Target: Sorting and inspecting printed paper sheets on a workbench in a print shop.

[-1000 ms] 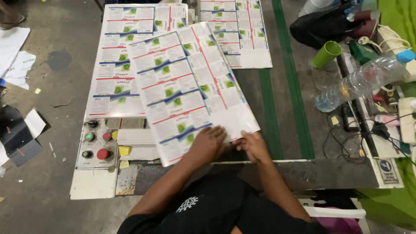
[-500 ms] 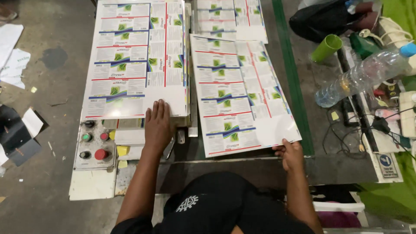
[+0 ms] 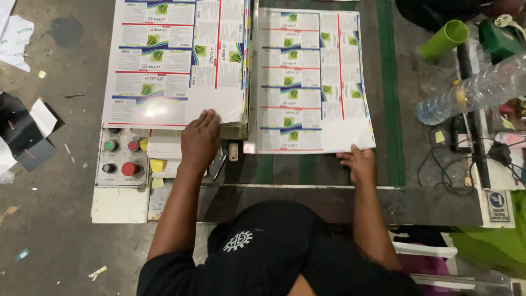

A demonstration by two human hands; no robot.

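- My right hand [image 3: 359,164] sits nearest to me, at the near right corner of the loose printed sheet [image 3: 313,82]; my fingers are pinched on that corner, thumb on top, the others hidden beneath the paper.
- From those fingers the sheet runs straight away from me, its long axis pointing forward along the dark machine bed [image 3: 383,109], its left edge against the metal divider [image 3: 253,71].
- My left hand [image 3: 200,140] lies flat, fingers together and stretched forward, pressing on the near right corner of the stacked sheets [image 3: 175,60]; it grips nothing.
- That stack also spreads forward and to the left of my left fingertips, long axis parallel to the loose sheet, just across the divider from it.
- The loose sheet is well to the right of my left fingers, so my right hand is the nearer one to it.
- To the left of my left wrist lies the button panel [image 3: 121,159]; far right of my right hand, a clear plastic bottle [image 3: 471,90] and a green tube [image 3: 444,39].
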